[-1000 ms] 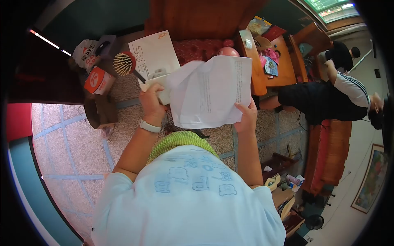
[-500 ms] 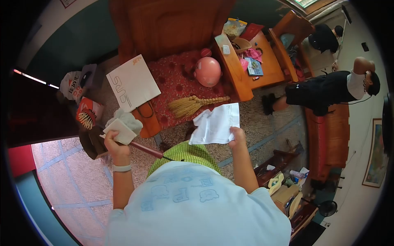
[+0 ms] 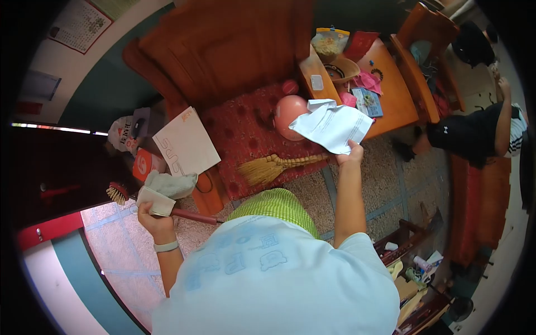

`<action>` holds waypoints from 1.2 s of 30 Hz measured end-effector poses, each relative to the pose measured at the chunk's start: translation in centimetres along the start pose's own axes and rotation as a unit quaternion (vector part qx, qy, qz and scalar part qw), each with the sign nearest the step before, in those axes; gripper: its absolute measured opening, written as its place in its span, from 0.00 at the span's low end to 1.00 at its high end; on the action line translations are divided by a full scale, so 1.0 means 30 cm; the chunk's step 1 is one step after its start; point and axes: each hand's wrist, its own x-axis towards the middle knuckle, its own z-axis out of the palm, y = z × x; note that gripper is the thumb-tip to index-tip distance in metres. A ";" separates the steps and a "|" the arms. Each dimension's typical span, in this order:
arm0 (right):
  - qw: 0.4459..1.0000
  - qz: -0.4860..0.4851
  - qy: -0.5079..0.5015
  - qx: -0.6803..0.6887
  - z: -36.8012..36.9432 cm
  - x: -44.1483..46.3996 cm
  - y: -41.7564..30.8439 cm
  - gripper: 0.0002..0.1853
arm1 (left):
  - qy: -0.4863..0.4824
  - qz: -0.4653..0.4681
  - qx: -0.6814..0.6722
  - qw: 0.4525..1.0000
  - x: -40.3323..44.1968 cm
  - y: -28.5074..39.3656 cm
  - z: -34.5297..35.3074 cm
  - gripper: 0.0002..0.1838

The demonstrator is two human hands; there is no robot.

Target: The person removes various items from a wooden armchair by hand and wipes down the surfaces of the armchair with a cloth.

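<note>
In my left hand (image 3: 157, 223), the fingers are closed round a small off-white pad (image 3: 156, 201). A grey-green cloth (image 3: 170, 184) bunches against the pad. A bristle brush (image 3: 117, 193) sticks out to the left of that hand, and a reddish-brown handle (image 3: 193, 215) to its right; the stretch between them is hidden. Pinched by one edge in my right hand (image 3: 350, 155) is a creased white sheet of paper (image 3: 334, 127) with printed lines. It overlaps the pink ball (image 3: 289, 114) from my viewpoint. A straw hand broom (image 3: 268, 169) lies below on the red patterned seat cushion (image 3: 237, 125).
A flat white box (image 3: 187, 142) leans on the bench's left end, beside a red-and-white box (image 3: 149, 163) and bags. The wooden table (image 3: 393, 106) at right bears a basket, pink cloth and booklet. Another person (image 3: 474, 134) stands far right. A cluttered shelf (image 3: 419, 279) is at lower right.
My right hand has moved up and right with the paper, now over the ball. My left hand is lower in view, with pad, cloth and brush. The view has shifted; the other person's arm has lowered.
</note>
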 end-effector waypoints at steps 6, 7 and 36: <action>0.999 -0.027 0.042 0.005 0.132 0.324 -0.050 0.23 | 0.029 0.028 -0.035 0.999 -0.065 0.007 0.057 0.29; 0.998 -0.045 0.027 0.017 0.098 0.421 -0.034 0.23 | 0.029 0.028 -0.019 0.999 -0.064 0.002 0.047 0.30; 0.185 0.058 -0.351 -0.916 -0.408 0.537 0.514 0.21 | 0.212 -0.071 0.115 0.968 -0.102 -0.220 0.049 0.25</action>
